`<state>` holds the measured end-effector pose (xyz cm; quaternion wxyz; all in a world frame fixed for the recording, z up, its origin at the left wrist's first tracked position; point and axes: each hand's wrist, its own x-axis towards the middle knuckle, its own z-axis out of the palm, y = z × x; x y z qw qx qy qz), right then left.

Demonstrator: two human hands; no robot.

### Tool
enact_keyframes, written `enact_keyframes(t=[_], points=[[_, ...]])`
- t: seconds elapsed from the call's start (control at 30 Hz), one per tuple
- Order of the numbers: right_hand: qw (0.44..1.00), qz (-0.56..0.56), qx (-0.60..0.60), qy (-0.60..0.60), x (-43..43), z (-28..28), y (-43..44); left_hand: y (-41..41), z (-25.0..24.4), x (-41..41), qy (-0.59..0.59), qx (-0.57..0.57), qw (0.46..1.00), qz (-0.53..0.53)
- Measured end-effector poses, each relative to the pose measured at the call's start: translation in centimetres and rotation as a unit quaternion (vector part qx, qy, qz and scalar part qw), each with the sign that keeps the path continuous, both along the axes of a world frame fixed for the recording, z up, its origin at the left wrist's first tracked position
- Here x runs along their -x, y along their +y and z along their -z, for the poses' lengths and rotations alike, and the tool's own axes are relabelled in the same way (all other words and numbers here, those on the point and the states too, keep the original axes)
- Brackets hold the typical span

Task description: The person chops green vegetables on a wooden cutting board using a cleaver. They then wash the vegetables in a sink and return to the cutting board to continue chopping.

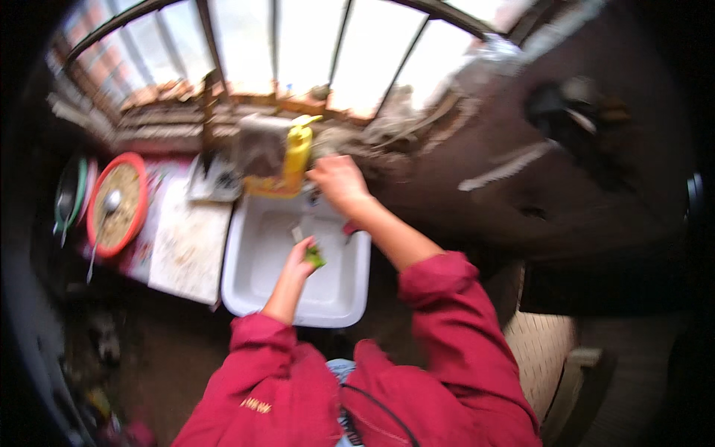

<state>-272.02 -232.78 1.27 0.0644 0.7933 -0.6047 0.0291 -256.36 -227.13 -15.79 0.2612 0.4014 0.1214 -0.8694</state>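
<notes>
Over the white plastic basin (341,296), my left hand (301,258) is closed on a green leafy vegetable (315,257); a pale, blurred strip sticks up beyond its fingers. My right hand (339,177) reaches to the far rim of the basin, just right of a yellow pump bottle (298,151). A small metal part, perhaps a tap (313,195), lies just below its fingers. Whether the right hand grips anything cannot be made out. A dark pink item (351,228) shows at the basin's right side, partly under my right forearm.
Left of the basin are a stained white board (187,251) and an orange-rimmed bowl (143,195) of tan food with a metal ladle (111,201). A grey tray (215,187) stands behind the board. A barred window (273,50) rises beyond the ledge. A dark wall (503,184) is on the right.
</notes>
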Motion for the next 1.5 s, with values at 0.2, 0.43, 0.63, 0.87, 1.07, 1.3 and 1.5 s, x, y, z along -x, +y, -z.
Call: enact_keyframes(t=[0.2, 0.43, 0.63, 0.87, 1.07, 1.3, 1.5], points=[[0.987, -0.018, 0.044, 0.153, -1.0, 0.0, -1.1, 3.4, -2.3, -3.8, 0.023, -0.007, 1.0, -0.019], [0.988, 0.125, 0.025, -0.085, -3.5, -1.6, 0.4, 4.7, -6.2, -4.6, 0.043, 0.069, 0.997, -0.017], [0.818, 0.133, -0.301, -0.473, 3.7, 0.3, 7.0, 4.7, -5.4, -4.4, -0.031, 0.124, 0.992, -0.015], [0.785, 0.307, 0.12, -0.525, 17.1, 1.1, 22.0, 5.6, -6.9, -3.1, -0.076, 0.096, 0.992, -0.034], [0.269, 0.327, 0.096, -0.901, 25.4, -6.2, 22.8, 6.5, -7.9, -2.9, 0.0, 0.119, 0.991, -0.069], [0.449, 0.203, 0.168, -0.854, 26.4, 0.3, 14.7, 9.4, -11.2, -7.4, 0.018, 0.16, 0.977, -0.14], [0.65, 0.188, -0.243, -0.695, -8.1, 12.7, 26.3, 17.3, -11.3, -19.5, -0.078, 0.16, 0.944, -0.278]])
